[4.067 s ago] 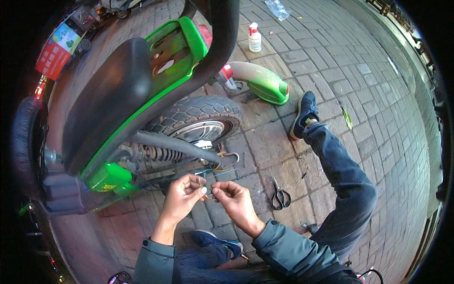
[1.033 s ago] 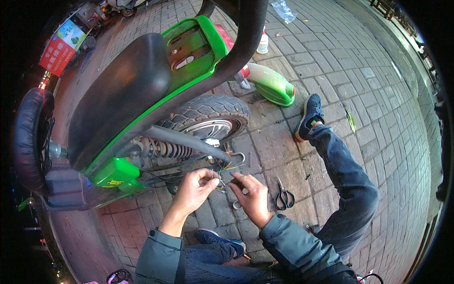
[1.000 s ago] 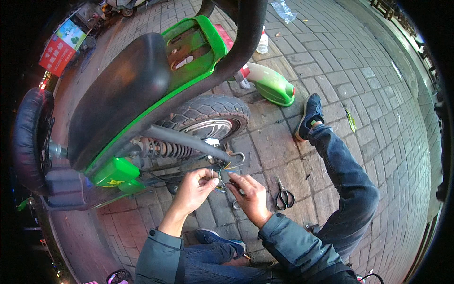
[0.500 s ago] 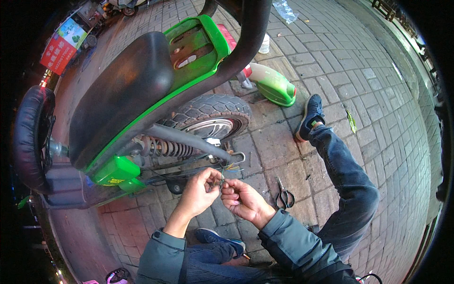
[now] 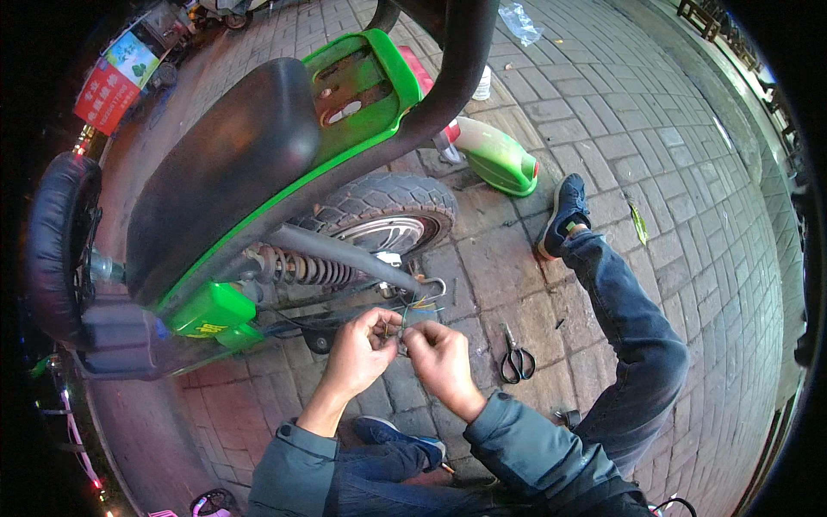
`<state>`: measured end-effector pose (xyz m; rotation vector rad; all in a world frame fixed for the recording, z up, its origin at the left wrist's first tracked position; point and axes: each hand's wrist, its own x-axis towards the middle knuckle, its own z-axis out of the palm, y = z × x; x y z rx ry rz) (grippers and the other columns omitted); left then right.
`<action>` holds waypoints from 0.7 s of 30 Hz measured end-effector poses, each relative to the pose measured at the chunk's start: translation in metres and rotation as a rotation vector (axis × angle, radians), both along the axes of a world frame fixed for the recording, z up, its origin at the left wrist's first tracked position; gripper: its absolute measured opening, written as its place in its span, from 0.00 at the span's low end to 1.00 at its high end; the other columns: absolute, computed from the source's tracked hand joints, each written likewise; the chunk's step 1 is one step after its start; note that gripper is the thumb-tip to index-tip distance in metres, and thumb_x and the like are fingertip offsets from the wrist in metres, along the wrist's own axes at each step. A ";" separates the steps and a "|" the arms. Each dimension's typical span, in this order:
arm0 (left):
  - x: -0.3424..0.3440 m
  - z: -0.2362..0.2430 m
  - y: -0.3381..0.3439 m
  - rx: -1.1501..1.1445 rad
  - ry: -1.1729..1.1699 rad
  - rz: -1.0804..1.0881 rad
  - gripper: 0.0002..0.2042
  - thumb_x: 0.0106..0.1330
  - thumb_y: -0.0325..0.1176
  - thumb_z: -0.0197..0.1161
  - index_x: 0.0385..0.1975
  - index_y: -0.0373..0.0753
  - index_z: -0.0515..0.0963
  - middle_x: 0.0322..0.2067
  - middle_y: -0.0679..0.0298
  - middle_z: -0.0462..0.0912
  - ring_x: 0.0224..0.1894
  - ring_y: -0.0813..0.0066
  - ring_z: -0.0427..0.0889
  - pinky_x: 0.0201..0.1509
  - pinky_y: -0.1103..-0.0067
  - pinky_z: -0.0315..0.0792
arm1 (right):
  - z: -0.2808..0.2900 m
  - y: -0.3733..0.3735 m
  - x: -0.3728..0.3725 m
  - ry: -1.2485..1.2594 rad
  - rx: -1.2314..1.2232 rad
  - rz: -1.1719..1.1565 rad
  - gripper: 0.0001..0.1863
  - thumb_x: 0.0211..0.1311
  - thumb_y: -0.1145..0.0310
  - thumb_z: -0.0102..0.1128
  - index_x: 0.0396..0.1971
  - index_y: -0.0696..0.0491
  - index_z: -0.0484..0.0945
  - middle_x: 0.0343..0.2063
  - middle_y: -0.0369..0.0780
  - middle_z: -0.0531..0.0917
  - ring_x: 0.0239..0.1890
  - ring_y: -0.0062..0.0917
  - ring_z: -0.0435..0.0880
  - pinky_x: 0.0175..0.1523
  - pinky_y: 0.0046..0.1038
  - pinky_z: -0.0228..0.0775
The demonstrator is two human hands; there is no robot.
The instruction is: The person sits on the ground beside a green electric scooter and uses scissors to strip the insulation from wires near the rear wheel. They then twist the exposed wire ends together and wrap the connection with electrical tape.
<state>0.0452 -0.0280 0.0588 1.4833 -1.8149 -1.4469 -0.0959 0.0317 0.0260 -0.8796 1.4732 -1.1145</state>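
Note:
My left hand [image 5: 362, 353] pinches thin coloured wires [image 5: 422, 303] below the end of a grey swingarm tube [image 5: 340, 257]. My right hand [image 5: 435, 362] is closed right beside it, thumb and finger pinched on the same fine wires. Behind them are the rear wheel [image 5: 431, 208] and rusty coil spring [image 5: 310, 269] of a green electric scooter with a black seat [image 5: 220, 172]. Black-handled scissors [image 5: 517, 362] lie on the paving to the right of my right hand.
A green fender [image 5: 501, 159] lies beyond the wheel, with a white bottle [image 5: 481, 84] and a plastic bag [image 5: 519, 24] farther off. My outstretched leg [image 5: 624, 332] is at the right. A padded black seat part [image 5: 60, 250] and a red signboard [image 5: 103, 99] stand at the left.
Over the last second my right hand has come closer to my left, and its fingers have curled and shifted on the wires. My left hand has moved slightly right.

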 end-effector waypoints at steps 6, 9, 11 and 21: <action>0.001 0.003 -0.002 0.037 -0.002 0.000 0.13 0.58 0.19 0.63 0.43 0.34 0.79 0.32 0.66 0.84 0.26 0.88 0.76 0.29 0.84 0.71 | 0.005 0.007 -0.015 -0.339 0.132 0.044 0.08 0.69 0.70 0.59 0.42 0.58 0.80 0.22 0.30 0.72 0.22 0.16 0.73 0.25 0.22 0.67; 0.000 0.005 -0.001 -0.033 -0.048 -0.030 0.14 0.57 0.19 0.63 0.44 0.34 0.79 0.32 0.66 0.83 0.26 0.88 0.76 0.28 0.85 0.71 | 0.005 0.008 -0.013 0.140 -0.167 0.029 0.10 0.66 0.71 0.62 0.44 0.58 0.80 0.23 0.35 0.76 0.24 0.16 0.76 0.27 0.24 0.71; 0.000 0.007 -0.001 -0.034 -0.060 -0.033 0.14 0.56 0.19 0.63 0.44 0.35 0.79 0.32 0.66 0.83 0.26 0.87 0.76 0.28 0.84 0.70 | 0.006 0.003 -0.011 0.107 -0.094 0.039 0.09 0.66 0.71 0.62 0.43 0.58 0.80 0.23 0.35 0.75 0.23 0.16 0.74 0.26 0.25 0.69; -0.001 0.006 0.002 -0.148 -0.022 -0.026 0.15 0.55 0.18 0.64 0.44 0.35 0.79 0.34 0.63 0.82 0.26 0.83 0.78 0.28 0.84 0.70 | 0.006 0.003 -0.016 0.122 -0.189 -0.009 0.07 0.65 0.70 0.65 0.37 0.56 0.80 0.24 0.34 0.79 0.21 0.18 0.76 0.24 0.26 0.70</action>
